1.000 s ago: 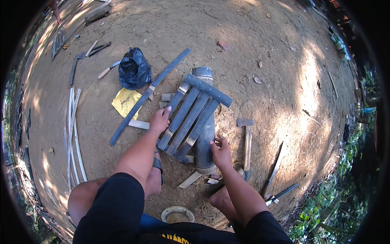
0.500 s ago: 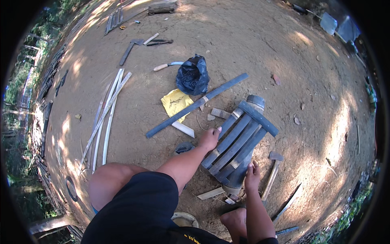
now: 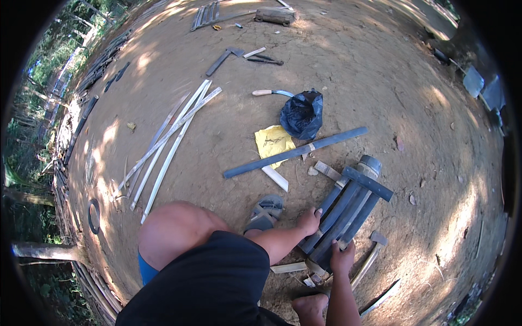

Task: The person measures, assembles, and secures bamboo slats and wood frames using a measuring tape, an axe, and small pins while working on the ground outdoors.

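A slatted bamboo frame point(image 3: 348, 211), with several dark slats nailed to a crosspiece point(image 3: 367, 183), lies tilted over a thick bamboo log section point(image 3: 371, 165). My left hand point(image 3: 310, 221) is closed on the frame's left outer slat near its lower end. Opposite it, my right hand point(image 3: 342, 256) grips the right side, thumb on top of a slat; its other fingers are partly hidden underneath. To the right of the frame lies a wooden-handled hatchet point(image 3: 370, 258). A long dark bamboo strip point(image 3: 293, 154) rests beyond, across a yellow sheet point(image 3: 272, 142) holding small dark nails.
Past the strip sit a black plastic bag point(image 3: 302, 115) and a curved knife point(image 3: 263, 93). Pale bamboo strips point(image 3: 179, 136) lie at left. Farther off are a hammer-like tool point(image 3: 222, 61) and pliers point(image 3: 265, 59). A long blade point(image 3: 383, 296) lies near right; a sandalled foot point(image 3: 265, 212) is close to my left arm.
My right hand has moved from beside the frame onto its right slat. My left hand has slid toward the frame's lower end. The whole view has shifted, with surroundings appearing farther right.
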`<state>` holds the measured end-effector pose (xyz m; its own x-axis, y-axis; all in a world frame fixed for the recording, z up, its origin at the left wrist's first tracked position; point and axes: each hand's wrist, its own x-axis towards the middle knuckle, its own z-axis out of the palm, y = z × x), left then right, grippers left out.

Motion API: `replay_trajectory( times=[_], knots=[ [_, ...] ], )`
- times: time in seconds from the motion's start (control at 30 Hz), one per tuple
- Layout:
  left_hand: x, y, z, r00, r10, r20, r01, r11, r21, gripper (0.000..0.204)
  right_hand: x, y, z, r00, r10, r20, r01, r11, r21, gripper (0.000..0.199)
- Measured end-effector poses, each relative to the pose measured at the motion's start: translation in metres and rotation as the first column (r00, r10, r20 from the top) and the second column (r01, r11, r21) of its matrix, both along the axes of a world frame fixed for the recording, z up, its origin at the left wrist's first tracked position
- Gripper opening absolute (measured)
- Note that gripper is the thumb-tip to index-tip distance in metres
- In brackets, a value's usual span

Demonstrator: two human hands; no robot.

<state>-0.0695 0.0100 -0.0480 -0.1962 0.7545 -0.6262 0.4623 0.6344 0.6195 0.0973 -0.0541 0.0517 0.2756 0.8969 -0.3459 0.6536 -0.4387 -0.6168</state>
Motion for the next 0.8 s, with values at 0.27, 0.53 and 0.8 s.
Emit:
replay_trajectory(
  times=[0.27, 0.53, 0.8],
  knots=[
    [-0.03, 0.008, 0.012, 0.982, -0.188, 0.01, 0.188, 0.979, -0.076, 0.066, -0.009, 0.004, 0.006, 0.998, -0.031, -0.045, 0.032, 0.999, 0.026, 0.056],
    [-0.038, -0.001, 0.006, 0.983, -0.171, 0.061, 0.173, 0.984, -0.039, 0.06, -0.017, 0.001, 0.009, 0.998, -0.058, -0.001, 0.058, 0.997, 0.051, 0.041],
    [-0.028, -0.013, 0.054, 0.972, -0.16, 0.172, 0.173, 0.983, -0.06, 0.063, 0.024, -0.002, -0.016, 0.806, -0.426, -0.411, 0.451, 0.892, -0.04, 0.02]
  ],
)
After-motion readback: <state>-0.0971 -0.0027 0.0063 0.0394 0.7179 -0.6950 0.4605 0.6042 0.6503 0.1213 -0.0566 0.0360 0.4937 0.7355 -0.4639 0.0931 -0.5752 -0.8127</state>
